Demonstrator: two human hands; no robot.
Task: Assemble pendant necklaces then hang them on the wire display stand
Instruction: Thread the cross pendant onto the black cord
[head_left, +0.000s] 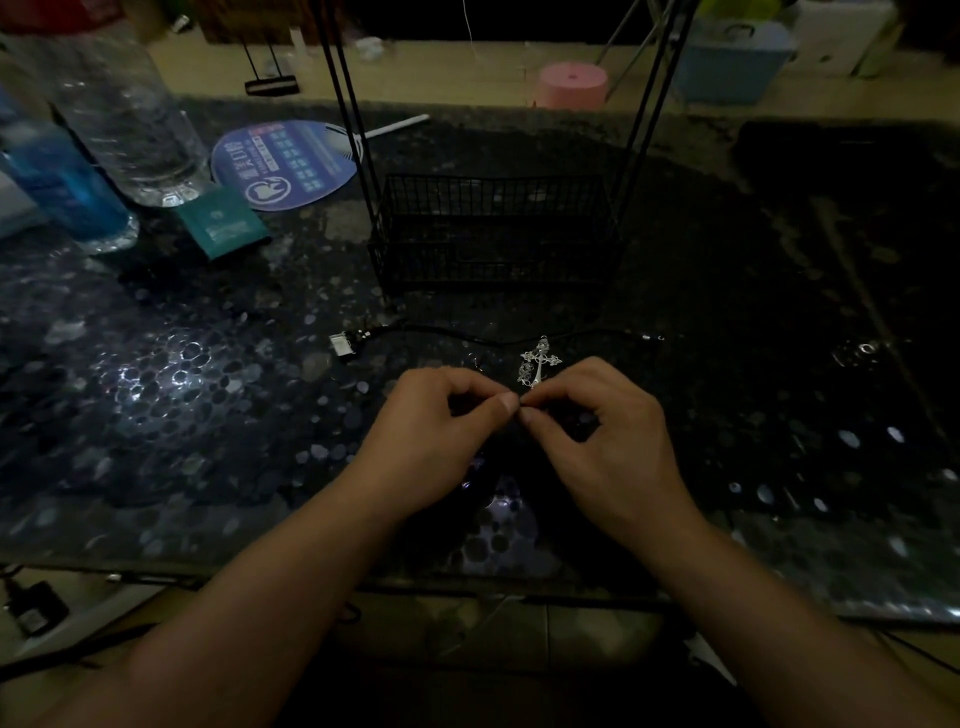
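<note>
Nearest to us, two bare forearms reach over the edge of the dark, glossy, pebble-patterned tabletop. Our left hand and right hand meet fingertip to fingertip above it, each with thumb and forefinger curled into a pinch; whatever sits between them is too small and dark for us to make out. Just beyond the fingertips lies the ornate silver cross pendant, flat on the table. Beside it a thin black cord runs across the surface, with a small silver rectangular clasp near its left end.

Farther back stands the black wire display stand, its mesh basket resting on the table and thin uprights rising out of view. To the left we see a teal packet, a blue round fan, a clear plastic bottle and a blue bottle.
</note>
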